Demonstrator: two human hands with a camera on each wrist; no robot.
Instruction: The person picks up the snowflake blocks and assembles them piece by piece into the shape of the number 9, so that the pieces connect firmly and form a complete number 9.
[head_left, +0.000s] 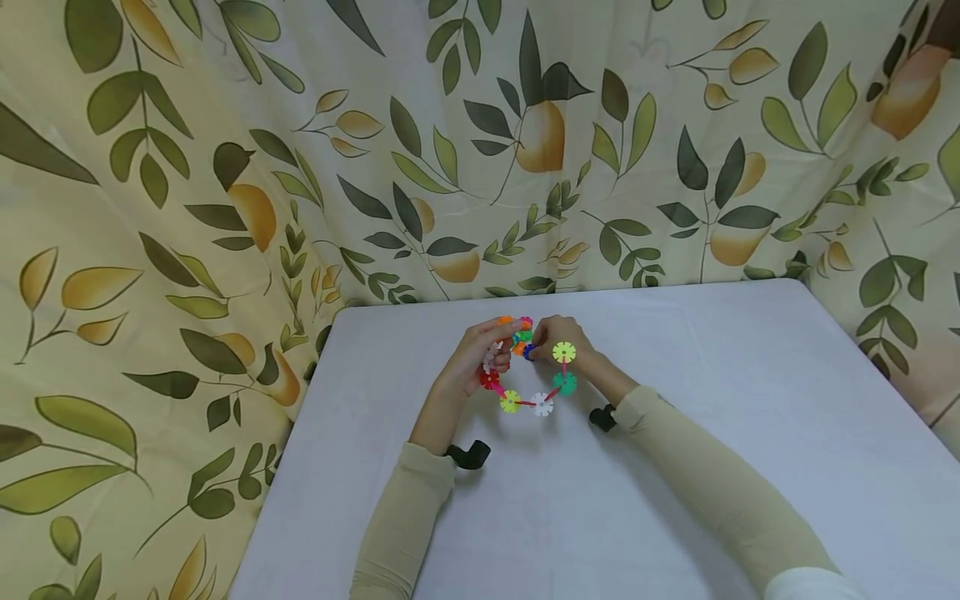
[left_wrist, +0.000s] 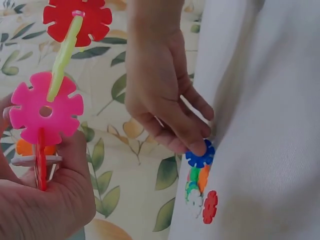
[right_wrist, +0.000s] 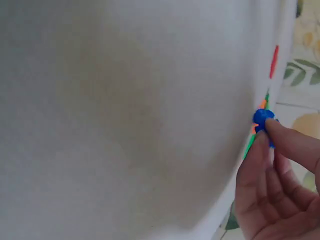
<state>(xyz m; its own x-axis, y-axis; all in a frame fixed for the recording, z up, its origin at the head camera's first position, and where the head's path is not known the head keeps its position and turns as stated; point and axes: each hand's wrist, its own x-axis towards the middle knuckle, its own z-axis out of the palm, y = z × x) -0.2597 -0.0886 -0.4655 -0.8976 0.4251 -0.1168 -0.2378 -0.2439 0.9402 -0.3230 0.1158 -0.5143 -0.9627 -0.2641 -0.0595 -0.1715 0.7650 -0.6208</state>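
Note:
My left hand [head_left: 472, 354] grips a chain of notched plastic snowflake discs. The chain loops down and round to the right, with a white disc [head_left: 542, 405], a green disc [head_left: 565, 383] and a yellow disc [head_left: 564, 352] at its free end. In the left wrist view a pink disc [left_wrist: 30, 107] stands above the left hand, linked by a light green one to a red disc [left_wrist: 100, 22]. Between thumb and fingertips my right hand [head_left: 566, 333] pinches a blue disc [left_wrist: 201, 156], just at a small group of loose discs [left_wrist: 195, 195].
A loose red disc [left_wrist: 210, 207] lies beside the group on the white-covered table [head_left: 675, 467]. Leaf-patterned curtains [head_left: 480, 208] hang behind the table and along its left side. Dark wrist-camera mounts [head_left: 469, 455] stick out from both wrists.

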